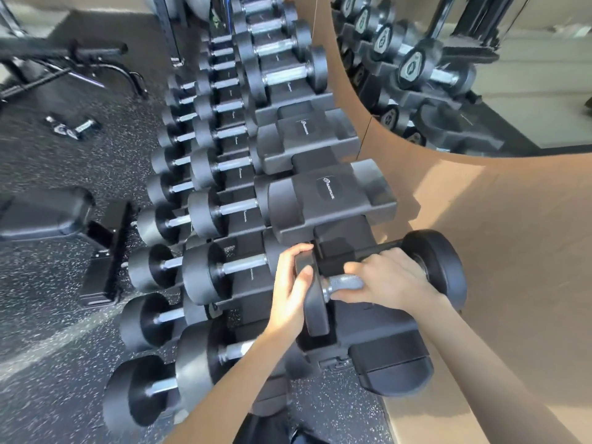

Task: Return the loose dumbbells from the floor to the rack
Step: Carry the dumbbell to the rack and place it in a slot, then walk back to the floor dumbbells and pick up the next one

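I have the dumbbell (344,281) at the lower centre-right of the frame, lying crosswise over an empty cradle on the top tier of the rack (323,200), just below the free saddles with the maker's badge. My right hand (390,280) is wrapped around the knurled steel handle, close to the far head. My left hand (293,283) curls over the rim of the near head, thumb on its face, to steady it. By its thick rubber heads I judge it heavy and rigid, not fragile. The knurling gives a sure hold, while the smooth round heads could roll or slip, so the handle is where the weight should be carried. Fingers between head and cradle would be pinched, I think. The floor (64,315) is dark speckled rubber, which looks forgiving and grippy. In the upper left another loose dumbbell (72,126) lies on it, well apart from the rack. A padded bench (48,213) stands at mid-left, a tan wall (496,235) at right, and a mirror (528,91) in the upper right.
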